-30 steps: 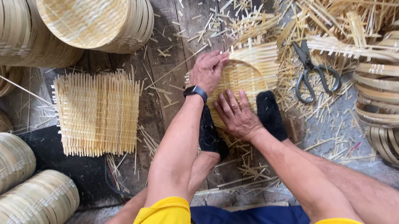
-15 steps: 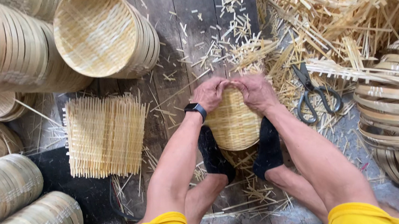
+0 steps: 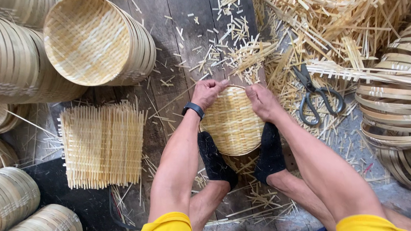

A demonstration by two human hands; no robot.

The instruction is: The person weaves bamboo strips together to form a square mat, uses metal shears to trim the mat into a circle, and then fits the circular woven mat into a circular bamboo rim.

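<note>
Between black-socked feet, woven bamboo tray [image 3: 232,124], empty; left hand [image 3: 207,93], right hand [image 3: 262,102] gripping rim

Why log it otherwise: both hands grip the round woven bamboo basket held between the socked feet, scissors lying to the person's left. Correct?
Not quite. The head view shows the scissors to the person's right. Otherwise correct: left hand and right hand grip the round woven bamboo basket between the socked feet.
</note>
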